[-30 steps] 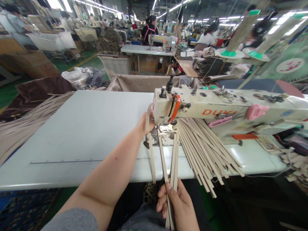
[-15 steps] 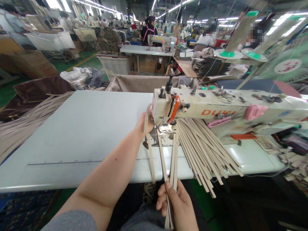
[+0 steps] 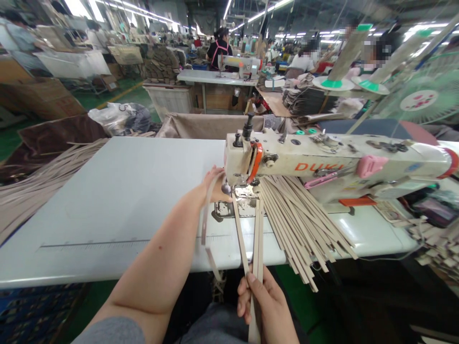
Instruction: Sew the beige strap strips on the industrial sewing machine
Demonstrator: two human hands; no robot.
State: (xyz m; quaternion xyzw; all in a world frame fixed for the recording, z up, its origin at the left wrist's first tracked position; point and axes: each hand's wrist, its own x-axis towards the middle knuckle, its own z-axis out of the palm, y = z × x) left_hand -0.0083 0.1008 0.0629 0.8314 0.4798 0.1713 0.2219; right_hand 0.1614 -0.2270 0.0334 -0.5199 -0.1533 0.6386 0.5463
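A cream sewing machine (image 3: 322,167) stands on a white table (image 3: 118,200). My left hand (image 3: 214,185) reaches to the left of the needle area and pinches a beige strap (image 3: 204,224) that loops down over the table's front edge. My right hand (image 3: 263,306) is closed below the table edge on other beige straps (image 3: 257,234) that run up under the presser foot. A fanned pile of beige straps (image 3: 301,220) lies under the machine arm, to the right of the needle.
More straps (image 3: 39,177) are heaped at the table's left. A cloth-lined bin (image 3: 208,125) stands behind it, with a plastic bag (image 3: 118,117) to its left. Thread cones (image 3: 344,57) and a fan (image 3: 423,98) are at the right. Other people sew at tables further back.
My left hand has drawn the strap away from the needle, leftward and toward me; its loose end now hangs bent over the table edge. The right hand has barely moved.
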